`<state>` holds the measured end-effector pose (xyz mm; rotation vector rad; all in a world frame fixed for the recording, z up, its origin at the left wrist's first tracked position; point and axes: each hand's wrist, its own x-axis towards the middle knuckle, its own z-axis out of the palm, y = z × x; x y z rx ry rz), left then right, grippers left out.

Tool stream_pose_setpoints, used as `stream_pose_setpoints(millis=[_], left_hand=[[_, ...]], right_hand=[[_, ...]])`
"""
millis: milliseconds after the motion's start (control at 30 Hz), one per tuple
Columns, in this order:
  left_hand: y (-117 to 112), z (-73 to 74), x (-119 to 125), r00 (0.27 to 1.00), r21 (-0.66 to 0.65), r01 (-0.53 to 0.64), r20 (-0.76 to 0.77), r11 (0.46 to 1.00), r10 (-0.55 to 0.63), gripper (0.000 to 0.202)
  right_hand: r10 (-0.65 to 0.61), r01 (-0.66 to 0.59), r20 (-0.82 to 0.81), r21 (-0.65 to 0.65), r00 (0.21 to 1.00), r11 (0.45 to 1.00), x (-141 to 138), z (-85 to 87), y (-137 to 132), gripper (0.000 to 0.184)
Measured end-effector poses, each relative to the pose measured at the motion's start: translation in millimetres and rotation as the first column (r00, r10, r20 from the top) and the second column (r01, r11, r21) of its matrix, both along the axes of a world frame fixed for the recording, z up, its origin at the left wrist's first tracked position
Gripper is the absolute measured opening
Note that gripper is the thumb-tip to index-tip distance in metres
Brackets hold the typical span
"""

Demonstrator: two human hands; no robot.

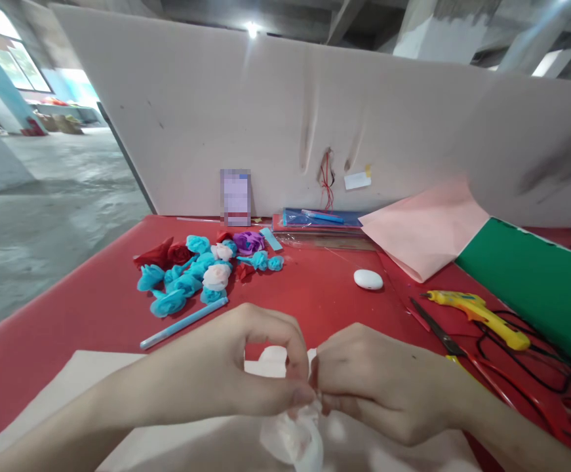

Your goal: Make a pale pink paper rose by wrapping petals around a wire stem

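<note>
My left hand [260,360] pinches a white crepe-paper flower [297,439] between thumb and forefinger, low in the middle of the view. Close against it, my right hand [381,377] has its fingers curled onto the same white paper, partly hiding the pinched end. The gathered petals hang down below the fingertips. Beneath both hands lies a white paper sheet [103,373]. Beyond the left wrist a light blue pen [184,323] rests on the red table.
Finished blue paper flowers [184,283], with red, purple and pale pink ones, lie back left. On the right are scissors [445,334], a yellow glue gun [482,314] with black cable, a green board [531,282] and pink paper [427,229]. A white case [368,279] and phone [236,196] stand farther back.
</note>
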<state>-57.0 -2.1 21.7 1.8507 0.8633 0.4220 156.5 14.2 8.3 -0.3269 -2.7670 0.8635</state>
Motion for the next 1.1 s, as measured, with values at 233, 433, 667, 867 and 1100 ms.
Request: stream_pose_setpoints(millis=[233,433,667,867,1100], left_hand=[[7,-3.9,-3,0.994,0.031,0.108,-0.021,0.994,-0.107,0.025],[4,-5.7,0,0.990,0.019,0.121,0.072,0.992,-0.122,0.036],[2,-8.6,4,0.987,0.026,0.122,0.106,0.992,-0.124,0.025],[4,-10.7,6,0.978,0.035,0.145,0.148,0.989,-0.148,0.020],[5,-18.9,10,0.973,0.077,0.158,0.158,0.984,-0.169,0.016]], right_hand=[[0.069,-0.064,0.041,-0.108,0.997,0.992,2,-2.7,4,0.026],[0.065,-0.045,0.120,-0.165,0.991,0.985,2,-4.4,4,0.023],[0.060,-0.037,0.086,-0.250,0.994,0.968,1,-6.8,5,0.021],[0.084,-0.047,0.104,-0.321,0.991,0.946,-1,-8.9,6,0.019],[0.156,-0.108,0.066,-0.464,0.986,0.879,-2,-14.0,9,0.021]])
